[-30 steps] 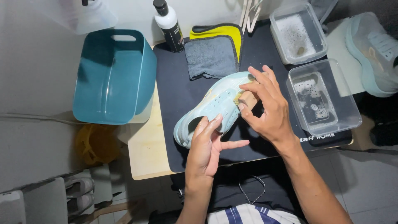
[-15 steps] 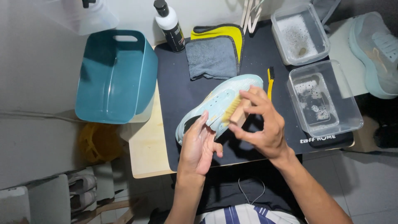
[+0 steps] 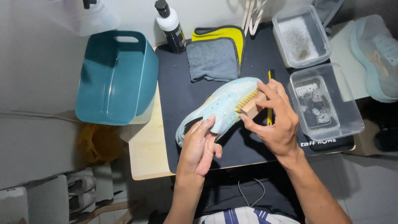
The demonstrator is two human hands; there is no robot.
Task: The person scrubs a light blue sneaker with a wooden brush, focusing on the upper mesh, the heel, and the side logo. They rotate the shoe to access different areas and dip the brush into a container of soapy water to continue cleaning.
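- The pale mint sneaker [image 3: 219,108] lay tilted on its side over the black mat [image 3: 178,91].
- The left hand [image 3: 200,146] clasped its heel end.
- The right hand [image 3: 277,122] gripped a wooden brush [image 3: 251,104], bristles touching the shoe's side.

Second pale shoe [image 3: 379,58] cut off by the right edge, brush [image 3: 250,103] handle mostly behind right-hand fingers [image 3: 271,93].
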